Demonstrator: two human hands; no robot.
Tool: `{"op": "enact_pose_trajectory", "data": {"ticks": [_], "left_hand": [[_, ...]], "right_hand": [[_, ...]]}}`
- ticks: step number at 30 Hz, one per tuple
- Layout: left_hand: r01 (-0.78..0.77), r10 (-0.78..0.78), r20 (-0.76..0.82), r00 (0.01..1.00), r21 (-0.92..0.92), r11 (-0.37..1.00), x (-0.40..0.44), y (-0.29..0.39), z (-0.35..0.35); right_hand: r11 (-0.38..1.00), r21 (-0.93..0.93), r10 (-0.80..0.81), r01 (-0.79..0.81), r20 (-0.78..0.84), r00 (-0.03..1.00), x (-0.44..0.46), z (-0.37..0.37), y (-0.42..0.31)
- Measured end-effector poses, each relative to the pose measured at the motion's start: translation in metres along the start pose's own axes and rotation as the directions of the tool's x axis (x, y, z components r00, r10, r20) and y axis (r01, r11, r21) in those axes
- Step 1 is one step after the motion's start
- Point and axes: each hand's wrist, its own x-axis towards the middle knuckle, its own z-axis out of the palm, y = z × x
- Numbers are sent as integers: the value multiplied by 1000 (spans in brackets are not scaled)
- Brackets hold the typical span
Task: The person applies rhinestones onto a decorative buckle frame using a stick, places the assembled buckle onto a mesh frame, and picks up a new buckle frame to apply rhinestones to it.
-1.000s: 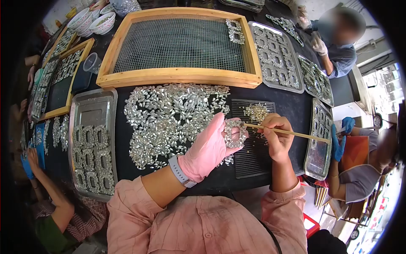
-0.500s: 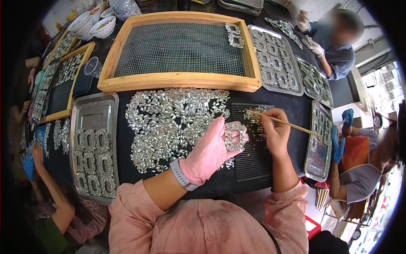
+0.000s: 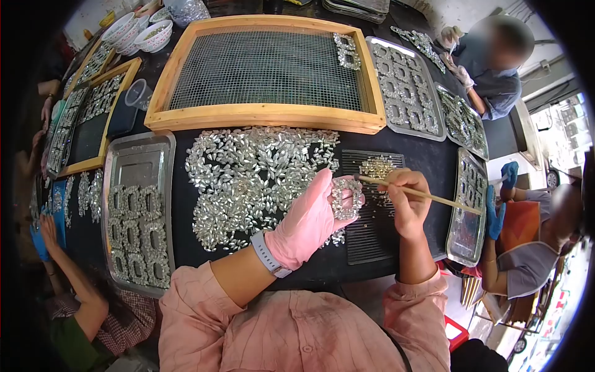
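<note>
- I've got my left grip (image 3: 300,220) half-curled, cradling one sparkly buckle (image 3: 337,199).
- Right grip (image 3: 409,201) pinches a stick (image 3: 449,203), tip at that buckle's edge.
- Far left of both, a tray (image 3: 137,164) of buckles (image 3: 145,234) looks done; loose stones (image 3: 226,214), nearer, lie unused.

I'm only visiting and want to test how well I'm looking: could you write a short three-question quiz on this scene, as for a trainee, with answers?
1. What does the person's right hand hold?
2. True or false: the person's left hand holds a rectangular stone-studded ring.
3. The large mesh screen has a frame made of: A) metal, B) wood, C) plastic.

Key:
1. A slender wooden stick.
2. True.
3. B.
</note>
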Motion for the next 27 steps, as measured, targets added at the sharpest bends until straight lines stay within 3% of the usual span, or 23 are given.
{"op": "enact_pose_trajectory", "data": {"ticks": [6,21,27], "left_hand": [[-12,12,11,1000,-23,1000,0,-2,-3],[3,-3,-6,1000,34,999,1,-1,0],[1,-2,27,1000,29,1000,2,-1,-3]], "right_hand": [[990,-125,-49,72,180,983,-3,0,-2],[986,-151,-53,70,120,991,-4,4,-3],[969,-202,-115,139,126,985,-4,2,0]]}}
